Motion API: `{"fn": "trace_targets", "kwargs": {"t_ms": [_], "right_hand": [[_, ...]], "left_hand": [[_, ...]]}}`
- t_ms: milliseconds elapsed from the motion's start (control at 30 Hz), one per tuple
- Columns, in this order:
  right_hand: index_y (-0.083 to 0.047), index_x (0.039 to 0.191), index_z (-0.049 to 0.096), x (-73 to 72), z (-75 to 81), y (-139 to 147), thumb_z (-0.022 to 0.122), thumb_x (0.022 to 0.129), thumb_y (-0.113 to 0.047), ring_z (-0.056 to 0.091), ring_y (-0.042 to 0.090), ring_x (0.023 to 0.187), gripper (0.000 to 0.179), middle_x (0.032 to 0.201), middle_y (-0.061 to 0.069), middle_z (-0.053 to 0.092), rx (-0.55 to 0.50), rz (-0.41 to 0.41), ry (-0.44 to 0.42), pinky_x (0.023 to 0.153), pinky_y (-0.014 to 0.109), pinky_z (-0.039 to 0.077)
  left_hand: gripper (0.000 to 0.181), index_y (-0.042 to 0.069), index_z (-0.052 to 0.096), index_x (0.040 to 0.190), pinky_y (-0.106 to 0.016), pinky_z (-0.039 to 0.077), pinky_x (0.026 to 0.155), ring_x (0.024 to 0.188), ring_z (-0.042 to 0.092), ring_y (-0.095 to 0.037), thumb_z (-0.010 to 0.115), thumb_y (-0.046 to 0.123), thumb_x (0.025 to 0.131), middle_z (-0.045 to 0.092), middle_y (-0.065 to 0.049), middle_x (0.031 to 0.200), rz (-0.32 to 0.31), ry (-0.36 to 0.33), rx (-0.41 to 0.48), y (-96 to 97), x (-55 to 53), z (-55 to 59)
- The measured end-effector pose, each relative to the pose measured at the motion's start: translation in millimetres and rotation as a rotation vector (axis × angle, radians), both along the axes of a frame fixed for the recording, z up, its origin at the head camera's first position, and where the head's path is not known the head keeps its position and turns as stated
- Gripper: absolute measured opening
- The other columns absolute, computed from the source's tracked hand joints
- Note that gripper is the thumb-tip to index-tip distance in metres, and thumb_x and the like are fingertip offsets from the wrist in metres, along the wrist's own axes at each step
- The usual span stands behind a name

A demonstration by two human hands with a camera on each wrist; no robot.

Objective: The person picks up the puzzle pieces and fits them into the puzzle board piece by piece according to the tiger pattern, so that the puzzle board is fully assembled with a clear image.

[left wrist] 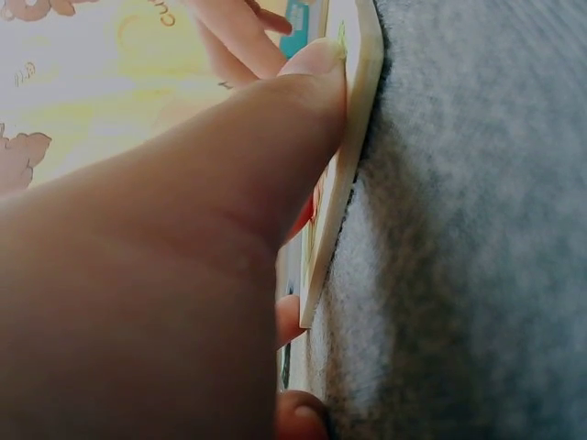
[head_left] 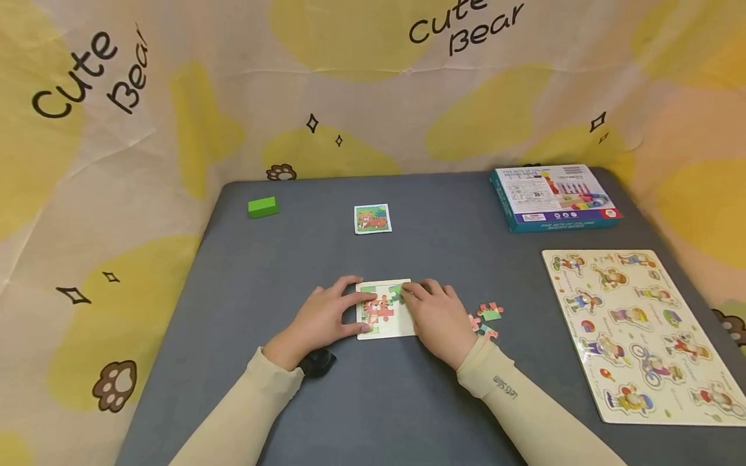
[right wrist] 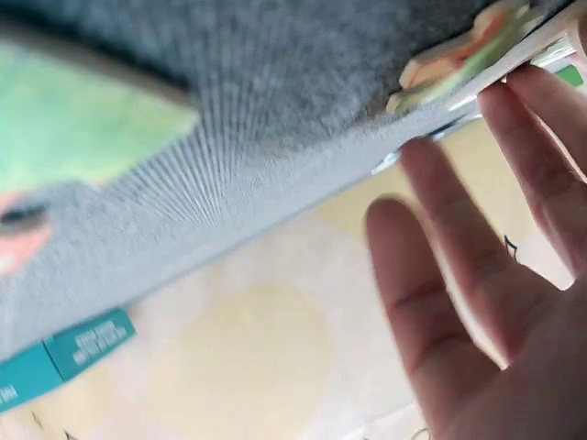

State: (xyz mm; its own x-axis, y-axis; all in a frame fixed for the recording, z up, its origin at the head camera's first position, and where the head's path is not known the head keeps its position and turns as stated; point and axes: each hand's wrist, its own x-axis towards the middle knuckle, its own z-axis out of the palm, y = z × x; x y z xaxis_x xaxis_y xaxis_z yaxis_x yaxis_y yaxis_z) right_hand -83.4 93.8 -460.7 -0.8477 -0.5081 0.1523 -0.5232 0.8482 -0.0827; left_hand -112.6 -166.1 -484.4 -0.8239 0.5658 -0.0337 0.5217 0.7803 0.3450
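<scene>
A white jigsaw board, partly filled with orange and green pieces, lies on the table between both hands. My left hand lies over its left side, index fingertip on the pieces and thumb near the lower corner; the left wrist view shows that thumb on the board's face. My right hand covers the right edge. Its forward fingertip touches a green puzzle piece near the top right corner, and its thumb is hidden. Straight, spread fingers of that hand show in the right wrist view.
Several loose puzzle pieces lie right of my right hand. Behind the board is a tiger picture card. A green block stands back left, a blue boxed set back right. A large picture board lies at the right.
</scene>
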Motion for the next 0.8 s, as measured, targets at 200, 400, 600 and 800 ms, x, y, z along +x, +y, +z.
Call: {"fn": "trace_targets", "kwargs": {"t_ms": [200, 400, 600, 800], "right_hand": [[-0.015, 0.13, 0.076, -2.3, -2.6, -1.7, 0.075, 0.097, -0.01, 0.058, 0.033, 0.124, 0.033, 0.134, 0.008, 0.067, 0.003, 0.031, 0.053, 0.094, 0.05, 0.05], [-0.016, 0.128, 0.077, -1.9, 0.3, -3.9, 0.072, 0.099, -0.011, 0.06, 0.033, 0.116, 0.03, 0.123, 0.011, 0.069, 0.001, 0.014, 0.06, 0.09, 0.052, 0.05], [-0.009, 0.123, 0.075, -9.3, 10.0, 8.4, 0.079, 0.092, -0.015, 0.062, 0.033, 0.107, 0.031, 0.119, 0.013, 0.066, -0.034, -0.128, -0.045, 0.088, 0.052, 0.05], [-0.005, 0.105, 0.072, -21.9, 19.6, 35.2, 0.091, 0.084, -0.03, 0.062, 0.027, 0.084, 0.037, 0.096, 0.008, 0.063, -0.04, -0.222, -0.292, 0.081, 0.053, 0.049]], "left_hand": [[0.065, 0.033, 0.062, 0.148, -0.048, 0.043, 0.095, 0.123, 0.063, -0.03, 0.08, 0.053, 0.09, 0.044, -0.008, 0.158, -0.001, -0.014, 0.002, 0.3, -0.1, 0.6], [0.065, 0.033, 0.061, 0.148, -0.048, 0.043, 0.095, 0.125, 0.062, -0.03, 0.08, 0.054, 0.089, 0.044, -0.007, 0.158, 0.003, -0.015, 0.002, 0.3, -1.0, 0.6], [0.065, 0.032, 0.062, 0.148, -0.047, 0.042, 0.094, 0.122, 0.063, -0.03, 0.081, 0.052, 0.089, 0.044, -0.008, 0.157, -0.006, -0.006, 0.021, -0.1, -2.4, -0.1], [0.066, 0.031, 0.061, 0.149, -0.046, 0.042, 0.094, 0.119, 0.065, -0.031, 0.081, 0.052, 0.089, 0.044, -0.008, 0.157, -0.017, -0.006, 0.027, -3.1, -2.2, 0.1]]}}
